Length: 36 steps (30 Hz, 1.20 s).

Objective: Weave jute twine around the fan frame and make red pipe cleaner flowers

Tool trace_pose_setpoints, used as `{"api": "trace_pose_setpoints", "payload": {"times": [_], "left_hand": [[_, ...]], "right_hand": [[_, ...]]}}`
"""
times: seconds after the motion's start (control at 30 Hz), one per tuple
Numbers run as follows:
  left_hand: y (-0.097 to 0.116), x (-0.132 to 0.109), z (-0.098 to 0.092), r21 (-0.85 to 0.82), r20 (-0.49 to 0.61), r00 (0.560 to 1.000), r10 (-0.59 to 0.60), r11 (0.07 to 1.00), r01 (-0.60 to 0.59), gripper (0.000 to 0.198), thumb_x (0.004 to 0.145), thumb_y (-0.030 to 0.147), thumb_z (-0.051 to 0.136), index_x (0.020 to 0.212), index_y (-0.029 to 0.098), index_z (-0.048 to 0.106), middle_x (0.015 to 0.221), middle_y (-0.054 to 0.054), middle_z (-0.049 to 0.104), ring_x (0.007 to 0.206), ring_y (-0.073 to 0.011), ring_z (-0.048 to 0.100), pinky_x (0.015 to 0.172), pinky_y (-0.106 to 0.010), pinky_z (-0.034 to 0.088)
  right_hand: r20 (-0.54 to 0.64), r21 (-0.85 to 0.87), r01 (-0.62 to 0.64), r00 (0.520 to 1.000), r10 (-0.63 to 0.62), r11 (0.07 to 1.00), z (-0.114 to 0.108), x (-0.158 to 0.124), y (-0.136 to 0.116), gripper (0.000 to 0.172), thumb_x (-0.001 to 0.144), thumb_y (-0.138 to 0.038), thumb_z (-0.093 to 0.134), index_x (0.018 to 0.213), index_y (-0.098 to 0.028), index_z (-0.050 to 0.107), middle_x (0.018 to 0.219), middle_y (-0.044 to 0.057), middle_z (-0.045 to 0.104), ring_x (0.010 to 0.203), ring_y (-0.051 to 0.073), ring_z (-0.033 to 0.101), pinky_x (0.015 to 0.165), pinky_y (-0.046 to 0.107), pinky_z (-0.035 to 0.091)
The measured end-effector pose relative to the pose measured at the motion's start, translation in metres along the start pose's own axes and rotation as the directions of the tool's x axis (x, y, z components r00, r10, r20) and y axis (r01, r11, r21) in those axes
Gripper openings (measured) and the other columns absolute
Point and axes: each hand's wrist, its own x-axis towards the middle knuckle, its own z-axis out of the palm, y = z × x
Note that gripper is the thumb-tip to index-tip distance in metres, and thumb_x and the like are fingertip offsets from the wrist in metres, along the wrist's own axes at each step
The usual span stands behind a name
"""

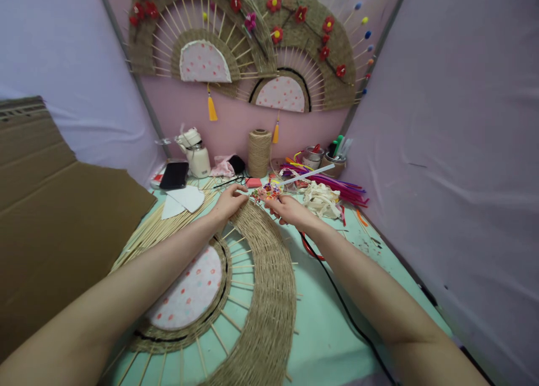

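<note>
A large woven jute fan [269,296] with wooden ribs and a pink dotted fabric centre [191,290] lies on the mint table [332,313]. My left hand [229,202] rests on the fan's far edge, fingers curled and pinching a thin stick or rib. My right hand [288,209] is closed on a small multicoloured beaded piece [266,193] held just above the fan's top edge. The two hands nearly meet.
Loose bamboo sticks [168,229] lie left of the fan, cardboard [54,217] further left. At the back are a jute spool [259,152], a phone [174,175], a glue gun [193,150], pipe cleaners [337,187] and ribbon [322,200]. A black cable [337,302] runs along the right. Finished fans [248,44] hang on the wall.
</note>
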Motion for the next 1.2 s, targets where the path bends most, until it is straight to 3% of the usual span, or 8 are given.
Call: {"api": "trace_pose_setpoints", "payload": {"times": [0.13, 0.3, 0.47, 0.8, 1.2], "left_hand": [[-0.0032, 0.0037, -0.0003, 0.14, -0.008, 0.99, 0.142, 0.98, -0.14, 0.016, 0.066, 0.028, 0.055, 0.08, 0.02, 0.06, 0.074, 0.002, 0.059, 0.06, -0.0117, 0.049, 0.054, -0.023, 0.036], [-0.0023, 0.0053, -0.0016, 0.202, 0.009, 0.987, 0.16, 0.966, -0.159, 0.021, 0.068, 0.027, 0.052, 0.086, 0.021, 0.061, 0.076, 0.002, 0.06, 0.064, -0.0135, 0.051, 0.059, -0.024, 0.038], [-0.0033, 0.0068, -0.0016, 0.213, 0.024, 0.975, 0.22, 0.952, -0.22, 0.013, 0.067, 0.025, 0.052, 0.075, 0.019, 0.06, 0.078, 0.0, 0.061, 0.074, -0.0155, 0.054, 0.068, -0.026, 0.04], [-0.0024, 0.0067, -0.0015, 0.222, -0.009, 0.964, 0.265, 0.941, -0.257, 0.01, 0.068, 0.024, 0.05, 0.073, 0.019, 0.056, 0.077, 0.0, 0.059, 0.077, -0.0166, 0.055, 0.075, -0.028, 0.04], [-0.0022, 0.0054, -0.0006, 0.198, -0.019, 0.972, 0.235, 0.954, -0.226, 0.012, 0.069, 0.026, 0.05, 0.075, 0.019, 0.057, 0.078, 0.0, 0.059, 0.076, -0.0158, 0.054, 0.074, -0.026, 0.041]], "right_hand": [[-0.009, -0.006, 0.003, 1.0, -0.003, 1.0, 0.0002, 0.0001, -0.0005, 0.037, 0.079, -0.051, 0.053, 0.078, -0.013, 0.055, 0.073, 0.004, 0.056, 0.054, 0.009, 0.047, 0.039, 0.017, 0.036], [-0.013, 0.003, 0.004, 1.0, -0.004, 1.0, 0.0006, 0.0014, 0.002, 0.036, 0.08, -0.05, 0.052, 0.079, -0.014, 0.056, 0.073, 0.004, 0.055, 0.054, 0.009, 0.047, 0.039, 0.016, 0.036], [-0.006, 0.003, 0.002, 1.0, -0.002, 1.0, 0.0007, 0.0021, 0.0031, 0.039, 0.079, -0.053, 0.052, 0.079, -0.014, 0.056, 0.072, 0.004, 0.054, 0.053, 0.008, 0.046, 0.039, 0.017, 0.035], [-0.002, -0.017, 0.021, 1.0, -0.021, 1.0, 0.0021, 0.0029, 0.0041, 0.037, 0.08, -0.052, 0.05, 0.08, -0.015, 0.055, 0.072, 0.003, 0.055, 0.054, 0.009, 0.045, 0.04, 0.017, 0.035], [-0.014, -0.072, 0.05, 0.999, -0.051, 0.996, 0.0031, 0.0006, 0.0009, 0.04, 0.081, -0.055, 0.047, 0.077, -0.016, 0.055, 0.072, 0.003, 0.055, 0.056, 0.009, 0.046, 0.041, 0.017, 0.035]]}}
